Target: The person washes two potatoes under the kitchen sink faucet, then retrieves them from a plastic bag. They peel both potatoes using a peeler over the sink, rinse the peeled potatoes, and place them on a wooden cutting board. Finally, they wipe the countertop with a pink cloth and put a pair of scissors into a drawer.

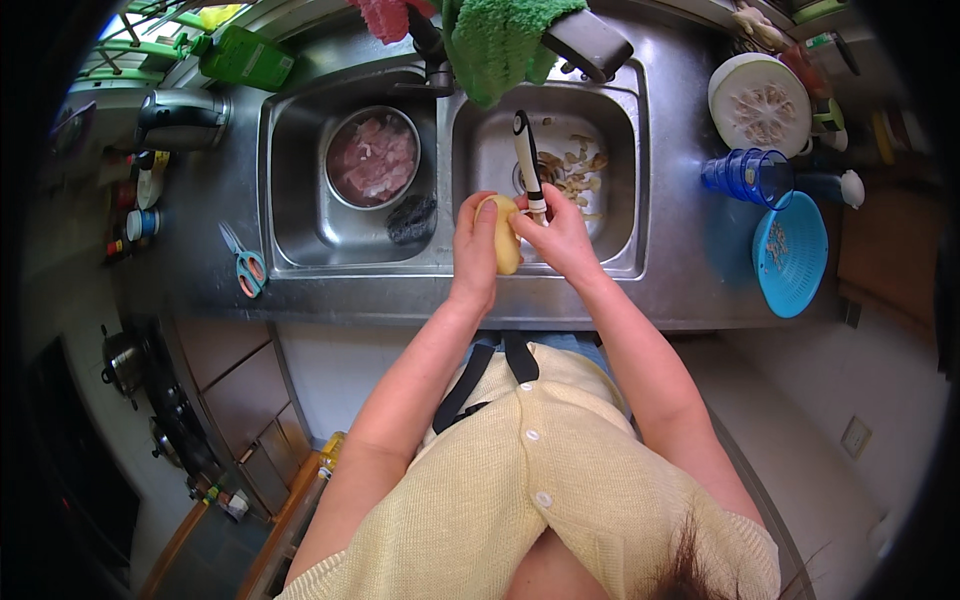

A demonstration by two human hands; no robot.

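My left hand grips a peeled potato over the near edge of the right sink basin. Close beside it, my right hand is closed around the lower end of a peeler with a cream and black handle, which points away from me. The peeler's blade is mostly hidden by my fingers. Brown and pale peelings lie around the drain below. In the left basin stand a metal bowl of raw meat pieces and a dark scouring pad.
Scissors lie left of the sink, near an electric kettle and a green bottle. A faucet and green cloth overhang the sink. At right are a cut winter melon, blue cups and a blue colander.
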